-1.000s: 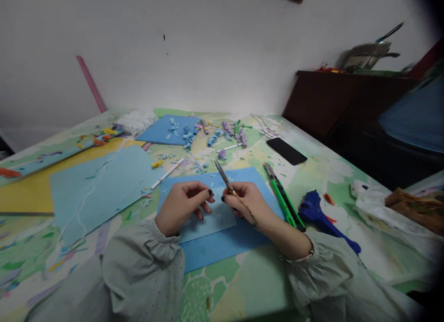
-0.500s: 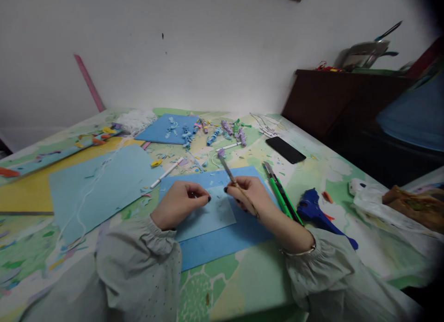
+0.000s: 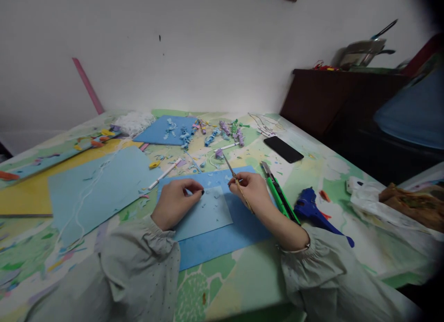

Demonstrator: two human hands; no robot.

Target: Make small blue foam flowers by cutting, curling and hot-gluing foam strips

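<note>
My right hand (image 3: 252,192) holds a thin pointed tool (image 3: 235,175) like a pen, its tip pointing up and away. My left hand (image 3: 177,201) is over the left part of a light blue sheet (image 3: 211,218), thumb and fingertips pinched together; whatever is between them is too small to make out. Small blue scraps (image 3: 204,202) lie on the sheet near those fingertips. Under the light sheet is a darker blue sheet (image 3: 208,252). Just right of my right hand lies a green cutter knife (image 3: 280,192).
A blue glue gun (image 3: 315,213) and a black phone (image 3: 283,149) lie to the right. Rolled paper pieces (image 3: 211,137) and a white stick (image 3: 164,174) are beyond my hands. A large light blue sheet (image 3: 104,188) spreads left. A plastic bag (image 3: 367,206) sits far right.
My left hand has shifted slightly left and its fingertips have drawn back from the sheet's middle, showing more scraps. The tool in my right hand points a little more steeply; the whole view has moved slightly.
</note>
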